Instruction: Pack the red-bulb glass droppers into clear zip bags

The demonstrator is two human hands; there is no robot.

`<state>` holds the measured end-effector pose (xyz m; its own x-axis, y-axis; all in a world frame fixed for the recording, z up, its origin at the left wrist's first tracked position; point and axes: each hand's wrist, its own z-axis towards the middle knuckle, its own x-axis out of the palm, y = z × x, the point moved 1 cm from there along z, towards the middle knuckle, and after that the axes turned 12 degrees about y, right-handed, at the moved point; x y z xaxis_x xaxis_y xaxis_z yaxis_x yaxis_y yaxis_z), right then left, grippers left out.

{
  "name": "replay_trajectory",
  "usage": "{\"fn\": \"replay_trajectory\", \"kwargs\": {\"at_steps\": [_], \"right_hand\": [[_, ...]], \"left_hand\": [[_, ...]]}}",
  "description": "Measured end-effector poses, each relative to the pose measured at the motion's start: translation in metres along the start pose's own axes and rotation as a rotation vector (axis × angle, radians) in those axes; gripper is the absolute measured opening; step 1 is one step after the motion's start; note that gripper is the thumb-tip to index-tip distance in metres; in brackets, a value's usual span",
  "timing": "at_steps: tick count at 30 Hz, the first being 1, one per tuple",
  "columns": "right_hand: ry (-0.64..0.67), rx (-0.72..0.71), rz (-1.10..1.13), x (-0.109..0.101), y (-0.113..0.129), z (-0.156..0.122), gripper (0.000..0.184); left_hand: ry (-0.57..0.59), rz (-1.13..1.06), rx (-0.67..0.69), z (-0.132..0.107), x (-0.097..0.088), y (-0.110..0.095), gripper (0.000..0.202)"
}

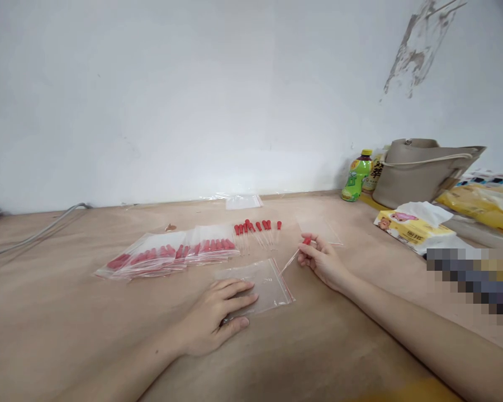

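My left hand lies flat with fingers spread on a clear zip bag, whose red-lined mouth faces right. My right hand is closed around the red rubber bulb of a glass dropper. The dropper slants down to the left, its thin tip at the bag's mouth; whether it is inside I cannot tell. Beyond the bag lie several loose droppers, red bulbs away from me. To the left, overlapping zip bags hold more red-bulbed droppers.
Another clear bag lies behind my right hand, and more bags lie by the wall. At right are a green drink bottle, a beige bag and a tissue pack. A grey cable runs at left.
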<state>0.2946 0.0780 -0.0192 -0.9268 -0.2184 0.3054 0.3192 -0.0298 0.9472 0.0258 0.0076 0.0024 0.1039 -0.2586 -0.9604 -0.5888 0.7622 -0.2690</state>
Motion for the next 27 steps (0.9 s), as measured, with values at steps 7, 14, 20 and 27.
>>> {"fn": "replay_trajectory", "kwargs": {"at_steps": [7,14,20,27], "right_hand": [[-0.015,-0.077,-0.166,-0.015,0.008,0.003,0.044],[0.08,-0.048,-0.153,-0.006,0.004,-0.001,0.045],[0.436,0.152,-0.437,-0.021,0.011,0.0,0.035],[0.56,0.02,-0.83,-0.009,0.015,-0.004,0.025]], "left_hand": [[-0.001,-0.018,0.001,0.0,0.0,0.0,0.04],[-0.005,-0.016,0.009,0.0,-0.002,-0.001,0.04],[-0.023,0.046,-0.022,-0.001,-0.002,-0.001,0.039],[0.035,0.067,-0.027,0.001,-0.002,0.0,0.041]]}}
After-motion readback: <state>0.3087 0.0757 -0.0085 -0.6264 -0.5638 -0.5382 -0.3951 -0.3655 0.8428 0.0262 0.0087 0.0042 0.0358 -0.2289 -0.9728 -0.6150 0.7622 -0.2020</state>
